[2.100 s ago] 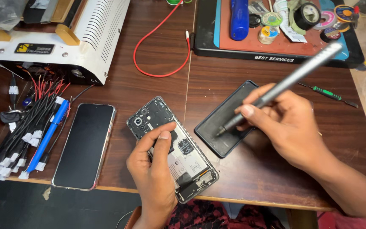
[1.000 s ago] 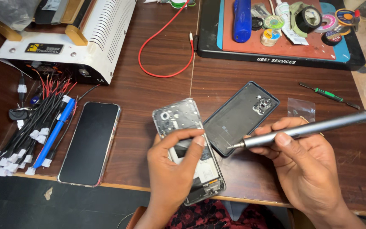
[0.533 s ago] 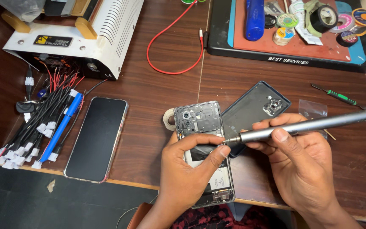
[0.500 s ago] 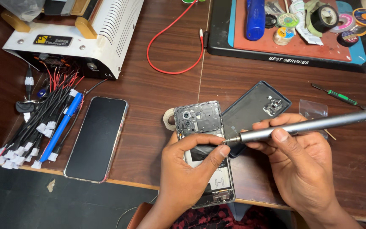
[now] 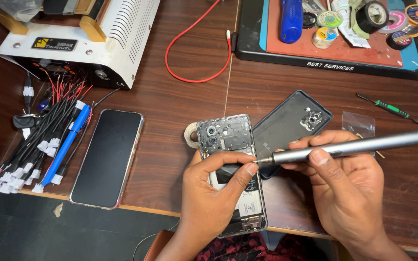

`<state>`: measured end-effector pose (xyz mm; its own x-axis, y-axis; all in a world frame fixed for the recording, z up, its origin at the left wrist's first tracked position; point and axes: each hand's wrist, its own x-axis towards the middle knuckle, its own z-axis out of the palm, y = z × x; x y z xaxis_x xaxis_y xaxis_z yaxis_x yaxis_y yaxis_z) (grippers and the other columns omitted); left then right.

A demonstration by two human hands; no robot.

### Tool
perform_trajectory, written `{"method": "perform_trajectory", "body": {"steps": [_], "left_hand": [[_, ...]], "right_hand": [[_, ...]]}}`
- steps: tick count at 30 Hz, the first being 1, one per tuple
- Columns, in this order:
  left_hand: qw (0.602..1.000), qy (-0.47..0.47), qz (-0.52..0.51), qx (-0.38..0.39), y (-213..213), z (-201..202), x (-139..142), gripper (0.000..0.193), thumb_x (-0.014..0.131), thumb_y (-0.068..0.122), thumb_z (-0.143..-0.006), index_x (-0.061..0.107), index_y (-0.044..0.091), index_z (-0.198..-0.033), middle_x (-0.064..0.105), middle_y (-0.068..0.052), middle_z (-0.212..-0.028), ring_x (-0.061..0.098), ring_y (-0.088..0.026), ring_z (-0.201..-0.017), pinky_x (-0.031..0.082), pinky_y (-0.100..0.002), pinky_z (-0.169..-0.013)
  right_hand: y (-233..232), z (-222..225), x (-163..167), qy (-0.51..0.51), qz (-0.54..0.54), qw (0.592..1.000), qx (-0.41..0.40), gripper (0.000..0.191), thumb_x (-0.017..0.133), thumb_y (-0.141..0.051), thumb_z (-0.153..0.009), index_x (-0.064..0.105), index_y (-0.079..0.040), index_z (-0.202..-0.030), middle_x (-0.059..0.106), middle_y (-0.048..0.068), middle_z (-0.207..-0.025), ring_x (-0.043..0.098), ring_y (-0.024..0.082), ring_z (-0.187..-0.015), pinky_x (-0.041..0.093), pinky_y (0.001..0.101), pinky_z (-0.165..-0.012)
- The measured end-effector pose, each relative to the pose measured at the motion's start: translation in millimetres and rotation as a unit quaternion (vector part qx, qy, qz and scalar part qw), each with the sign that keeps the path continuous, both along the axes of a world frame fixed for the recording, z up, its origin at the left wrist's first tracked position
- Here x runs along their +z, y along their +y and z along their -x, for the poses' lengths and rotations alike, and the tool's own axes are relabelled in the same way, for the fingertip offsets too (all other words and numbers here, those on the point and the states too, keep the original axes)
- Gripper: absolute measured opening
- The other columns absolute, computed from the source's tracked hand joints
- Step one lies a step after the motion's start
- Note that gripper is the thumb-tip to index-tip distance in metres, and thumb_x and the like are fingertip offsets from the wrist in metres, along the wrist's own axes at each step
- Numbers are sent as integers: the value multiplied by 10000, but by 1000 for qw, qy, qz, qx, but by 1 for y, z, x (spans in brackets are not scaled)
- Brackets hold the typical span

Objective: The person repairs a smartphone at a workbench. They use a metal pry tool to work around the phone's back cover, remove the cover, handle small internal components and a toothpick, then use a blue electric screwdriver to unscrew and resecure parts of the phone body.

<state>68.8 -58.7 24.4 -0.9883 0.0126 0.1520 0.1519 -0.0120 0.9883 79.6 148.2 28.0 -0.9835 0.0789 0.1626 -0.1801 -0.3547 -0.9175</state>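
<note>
The left hand (image 5: pixel 214 193) grips the opened phone (image 5: pixel 231 169) at the table (image 5: pixel 180 101) edge, steadying it; the right hand (image 5: pixel 344 183) holds a screwdriver (image 5: pixel 354 146), tip on the phone beside the back cover (image 5: pixel 291 123)

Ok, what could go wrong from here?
The screwdriver tip meets the opened phone right beside the left hand fingertip: a slip could jab it or scratch the board. The phone's lower end overhangs the table edge, so it might tip off. A loosened screw could roll away.
</note>
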Motion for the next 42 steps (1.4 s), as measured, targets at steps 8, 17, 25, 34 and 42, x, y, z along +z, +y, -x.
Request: {"method": "perform_trajectory", "body": {"steps": [8,17,25,34,42], "left_hand": [[1000,4,12,2,1,0,0,151,834,164,-852,801,81,-974,701,-70,-1021,682,-157,-960,544,-294,-855],[999,18,30,-5,1,-1,6,270,796,93,-874,746,84,-1140,691,-92,-1110,707,-161,-1006,557,-314,-902],[994,33,-108,-14,6,1,9,792,635,-3,-953,139,49,-1567,632,-178,-1279,666,-192,-1145,529,-346,-1018],[993,33,-116,-13,9,2,5,718,592,-35,-977,169,61,-1551,652,-194,-1231,676,-189,-1090,545,-334,-959],[992,28,-121,-12,11,3,2,688,565,-14,-994,174,26,-1559,666,-197,-1233,672,-187,-1098,534,-331,-962]], "right_hand": [[-1,-1,-1,3,-9,1000,-11,180,580,-34,-1050,565,16,-1222,684,224,-1171,709,297,-1074,604,468,-936],[-3,-5,1,25,-12,998,-52,189,578,-19,-1058,563,29,-1240,684,255,-1155,724,327,-1063,613,480,-965],[-22,-16,8,200,-120,966,-116,150,683,-14,-1116,557,36,-1180,701,241,-1107,739,281,-1064,644,493,-1031],[-38,-9,19,204,-263,930,-157,200,689,-35,-1059,521,34,-1141,690,210,-1081,734,252,-1070,643,423,-1028],[-47,-11,21,210,-272,925,-161,200,691,-41,-1049,537,27,-1155,686,213,-1103,736,256,-1077,636,394,-1030]]}}
